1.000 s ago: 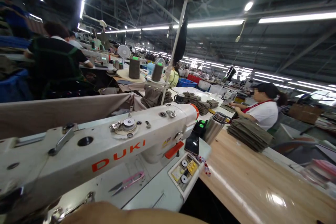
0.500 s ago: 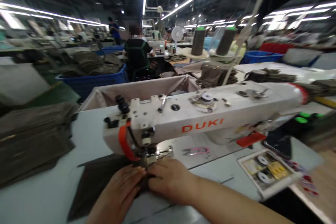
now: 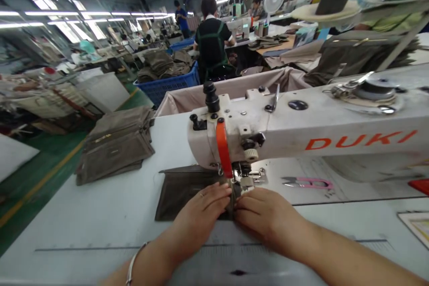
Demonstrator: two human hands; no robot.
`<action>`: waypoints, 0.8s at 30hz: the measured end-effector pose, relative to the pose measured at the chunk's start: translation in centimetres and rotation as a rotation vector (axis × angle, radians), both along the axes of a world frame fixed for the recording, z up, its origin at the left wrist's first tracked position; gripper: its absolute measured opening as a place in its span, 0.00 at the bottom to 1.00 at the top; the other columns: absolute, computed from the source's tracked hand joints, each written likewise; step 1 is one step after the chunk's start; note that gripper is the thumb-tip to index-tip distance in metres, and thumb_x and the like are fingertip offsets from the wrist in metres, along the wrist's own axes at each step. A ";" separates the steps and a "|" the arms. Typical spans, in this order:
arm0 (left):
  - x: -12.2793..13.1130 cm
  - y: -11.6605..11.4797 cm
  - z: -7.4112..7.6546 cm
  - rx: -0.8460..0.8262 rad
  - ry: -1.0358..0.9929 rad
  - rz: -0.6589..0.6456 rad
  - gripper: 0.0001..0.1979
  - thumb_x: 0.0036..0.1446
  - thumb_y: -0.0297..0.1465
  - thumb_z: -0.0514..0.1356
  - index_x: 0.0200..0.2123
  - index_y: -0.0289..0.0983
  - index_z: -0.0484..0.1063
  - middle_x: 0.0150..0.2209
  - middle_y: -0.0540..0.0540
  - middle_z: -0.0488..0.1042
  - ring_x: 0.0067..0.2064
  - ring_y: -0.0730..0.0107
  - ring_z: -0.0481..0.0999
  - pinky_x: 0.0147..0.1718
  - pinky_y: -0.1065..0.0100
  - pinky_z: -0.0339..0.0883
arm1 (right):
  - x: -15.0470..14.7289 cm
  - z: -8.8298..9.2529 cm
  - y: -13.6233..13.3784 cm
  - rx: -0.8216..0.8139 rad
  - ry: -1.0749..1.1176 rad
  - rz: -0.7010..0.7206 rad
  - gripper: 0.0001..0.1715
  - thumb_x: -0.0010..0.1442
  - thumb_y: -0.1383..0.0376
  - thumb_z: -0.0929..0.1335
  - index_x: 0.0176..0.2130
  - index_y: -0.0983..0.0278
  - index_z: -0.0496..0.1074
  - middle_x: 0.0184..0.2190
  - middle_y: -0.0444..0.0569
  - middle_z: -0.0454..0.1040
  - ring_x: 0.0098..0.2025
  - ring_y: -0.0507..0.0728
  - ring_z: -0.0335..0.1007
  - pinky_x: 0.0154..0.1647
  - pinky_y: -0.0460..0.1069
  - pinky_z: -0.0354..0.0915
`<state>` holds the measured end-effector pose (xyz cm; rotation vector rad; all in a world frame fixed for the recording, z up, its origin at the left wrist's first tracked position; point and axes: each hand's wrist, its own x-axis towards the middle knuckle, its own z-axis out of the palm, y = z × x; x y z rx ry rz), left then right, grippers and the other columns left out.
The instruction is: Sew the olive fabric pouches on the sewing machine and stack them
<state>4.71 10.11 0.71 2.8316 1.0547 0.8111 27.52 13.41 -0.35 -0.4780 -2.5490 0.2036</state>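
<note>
A dark olive-brown fabric piece [image 3: 181, 190] lies flat on the sewing table, its right edge under the needle area of a white sewing machine [image 3: 284, 127]. My left hand [image 3: 204, 212] rests on top of the fabric, fingers stretched toward the presser foot [image 3: 246, 182]. On the other side of the needle, my right hand [image 3: 268, 212] has its fingers bent and closed on the fabric's right edge; the fingertips are partly hidden. Pink-handled thread snips [image 3: 308, 182] lie on the machine bed, to the right of my hands.
A stack of similar brown fabric pieces [image 3: 115, 145] sits at the table's left edge. Behind the machine is a cloth-lined bin [image 3: 181, 102], with a blue crate [image 3: 167, 87] beyond. A co-worker [image 3: 212, 40] sits ahead, back turned. More brown pieces [image 3: 355, 56] are piled at right.
The view has swung right and closer, so the machine looks larger and the parts tray is mostly out of frame. Both hands stay at the fabric by the needle.
</note>
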 end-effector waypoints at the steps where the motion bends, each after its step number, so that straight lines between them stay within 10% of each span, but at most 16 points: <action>1: 0.1 0.0 -0.1 0.008 0.044 -0.004 0.14 0.65 0.21 0.49 0.52 0.29 0.67 0.55 0.41 0.68 0.60 0.66 0.64 0.60 0.60 0.62 | 0.1 0.1 -0.1 -0.037 0.005 0.013 0.08 0.67 0.68 0.63 0.36 0.65 0.71 0.34 0.46 0.71 0.38 0.53 0.65 0.39 0.50 0.62; 15: 0.2 0.8 -1.0 -0.153 0.242 -0.019 0.16 0.68 0.27 0.48 0.57 0.34 0.63 0.59 0.46 0.63 0.64 0.69 0.56 0.67 0.61 0.49 | -0.3 0.0 -1.1 -0.124 0.032 -0.007 0.06 0.64 0.70 0.65 0.35 0.64 0.70 0.33 0.44 0.72 0.41 0.55 0.67 0.41 0.52 0.63; 24: 0.1 1.4 -0.7 -0.050 0.119 0.009 0.14 0.67 0.26 0.51 0.54 0.33 0.65 0.56 0.44 0.66 0.60 0.67 0.62 0.63 0.61 0.57 | 0.2 1.2 -0.5 -0.152 0.066 -0.021 0.10 0.66 0.70 0.63 0.44 0.64 0.71 0.42 0.45 0.73 0.45 0.53 0.67 0.42 0.52 0.60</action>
